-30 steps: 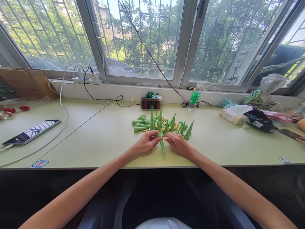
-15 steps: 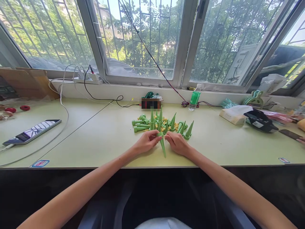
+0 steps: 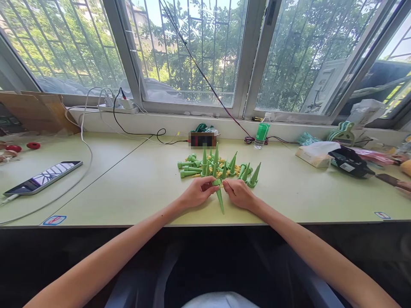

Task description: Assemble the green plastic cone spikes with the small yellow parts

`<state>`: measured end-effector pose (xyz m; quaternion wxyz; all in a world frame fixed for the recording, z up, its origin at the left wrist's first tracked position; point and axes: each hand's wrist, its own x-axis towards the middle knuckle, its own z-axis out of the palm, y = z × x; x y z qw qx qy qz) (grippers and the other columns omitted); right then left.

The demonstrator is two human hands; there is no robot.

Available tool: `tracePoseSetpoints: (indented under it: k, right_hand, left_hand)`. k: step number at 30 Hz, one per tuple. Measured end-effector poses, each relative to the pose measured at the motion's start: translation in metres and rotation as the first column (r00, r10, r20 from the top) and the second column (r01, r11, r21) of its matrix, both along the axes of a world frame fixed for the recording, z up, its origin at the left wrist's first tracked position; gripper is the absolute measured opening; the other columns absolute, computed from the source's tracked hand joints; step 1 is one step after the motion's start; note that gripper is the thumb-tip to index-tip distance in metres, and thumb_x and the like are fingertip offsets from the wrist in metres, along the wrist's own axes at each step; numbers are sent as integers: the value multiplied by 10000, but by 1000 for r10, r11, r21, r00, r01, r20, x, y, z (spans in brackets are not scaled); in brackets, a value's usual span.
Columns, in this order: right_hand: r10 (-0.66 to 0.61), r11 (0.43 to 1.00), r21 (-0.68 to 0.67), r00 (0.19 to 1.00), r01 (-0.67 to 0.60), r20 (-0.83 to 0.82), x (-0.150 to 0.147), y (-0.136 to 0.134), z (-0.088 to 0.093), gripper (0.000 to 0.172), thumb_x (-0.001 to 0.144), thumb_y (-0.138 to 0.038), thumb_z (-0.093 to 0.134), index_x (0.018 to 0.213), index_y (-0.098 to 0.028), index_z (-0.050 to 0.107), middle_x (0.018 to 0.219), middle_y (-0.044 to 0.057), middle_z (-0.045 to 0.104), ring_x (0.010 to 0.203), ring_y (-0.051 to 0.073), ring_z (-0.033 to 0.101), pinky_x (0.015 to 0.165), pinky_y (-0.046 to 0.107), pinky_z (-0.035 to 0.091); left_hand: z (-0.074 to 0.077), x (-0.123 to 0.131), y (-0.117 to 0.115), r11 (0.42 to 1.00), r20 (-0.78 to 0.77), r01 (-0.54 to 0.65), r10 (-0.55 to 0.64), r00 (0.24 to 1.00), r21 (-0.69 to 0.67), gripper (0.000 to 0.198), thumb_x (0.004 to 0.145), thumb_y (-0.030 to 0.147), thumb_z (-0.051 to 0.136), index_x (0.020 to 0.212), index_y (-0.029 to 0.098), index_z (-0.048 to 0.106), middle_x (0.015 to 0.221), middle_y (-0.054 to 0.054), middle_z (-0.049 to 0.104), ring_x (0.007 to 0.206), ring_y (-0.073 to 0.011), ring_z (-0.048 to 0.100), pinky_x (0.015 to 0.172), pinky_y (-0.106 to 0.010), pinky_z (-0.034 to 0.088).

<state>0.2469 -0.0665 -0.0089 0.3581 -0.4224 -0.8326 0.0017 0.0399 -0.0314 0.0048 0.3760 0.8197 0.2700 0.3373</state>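
My left hand (image 3: 199,191) pinches the wide collar of a green plastic spike (image 3: 219,200), whose point hangs down toward the table's front edge. Close against the collar's right side, my right hand (image 3: 237,192) has its fingers curled together; a small yellowish bit shows at its fingertips, too small to name. Just beyond both hands lies a cluster of similar green spikes (image 3: 254,175), some standing point up and others on their sides. Small yellow pieces (image 3: 221,168) are scattered among them.
On the pale table (image 3: 128,192), a phone (image 3: 43,178) with a white cable lies at left. Behind the cluster are a blurred-out device (image 3: 203,140) and a green-labelled bottle (image 3: 262,133). A tissue box (image 3: 313,155) and black object (image 3: 351,161) lie at right, near another person's hand (image 3: 403,186).
The spike in my left hand has tilted slightly, so more of its collar's top shows. My hands stay nearly in place. The other person's hand at far right has moved a little.
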Motion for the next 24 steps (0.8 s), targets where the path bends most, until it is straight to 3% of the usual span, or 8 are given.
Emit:
tracePoseSetpoints:
  k: [4, 9, 15, 20, 24]
  right_hand:
    - [-7, 1000, -4, 1000, 7, 11, -1, 1, 1, 421, 1067, -344, 263, 702, -218, 429, 589, -2, 506, 509, 140, 457, 563, 281, 299]
    - [-18, 1000, -11, 997, 18, -78, -1, 0, 2, 377, 1063, -370, 324, 765, -209, 490, 646, 4, 566, 553, 140, 501, 582, 262, 349]
    - [39, 999, 41, 979, -31, -200, 1, 1, 1, 226, 1025, -378, 487, 1115, -191, 574, 864, 33, 689, 581, 127, 551, 608, 253, 434]
    - [99, 989, 125, 979, -77, -177, 3, 4, -1, 257, 1028, -338, 504, 1255, -225, 549, 1037, 74, 699, 708, 154, 634, 683, 276, 501]
    - [129, 974, 201, 986, -106, -108, 3, 5, -1, 237, 1047, -303, 462, 1249, -230, 562, 1018, 82, 697, 835, 181, 670, 705, 280, 517]
  left_hand:
    - [2, 0, -1, 999, 17, 17, -17, 1000, -30, 329, 910, 471, 599, 824, 154, 575, 611, 41, 425, 546, -92, 355, 495, -225, 294]
    - [8, -1, -2, 984, 75, 69, -57, 996, -165, 399, 917, 516, 578, 742, 172, 478, 563, 53, 429, 490, -79, 369, 466, -215, 292]
    - [16, -3, -4, 959, 109, 48, -18, 994, -281, 415, 911, 548, 580, 766, 177, 464, 547, 63, 447, 440, -63, 371, 440, -199, 272]
    - [18, -2, -4, 933, 162, 68, -11, 987, -354, 420, 899, 542, 606, 760, 167, 480, 574, 51, 479, 450, -56, 402, 445, -192, 287]
    - [15, 0, -2, 917, 185, 85, -13, 983, -389, 433, 894, 539, 617, 736, 165, 467, 578, 49, 478, 433, -48, 397, 421, -188, 270]
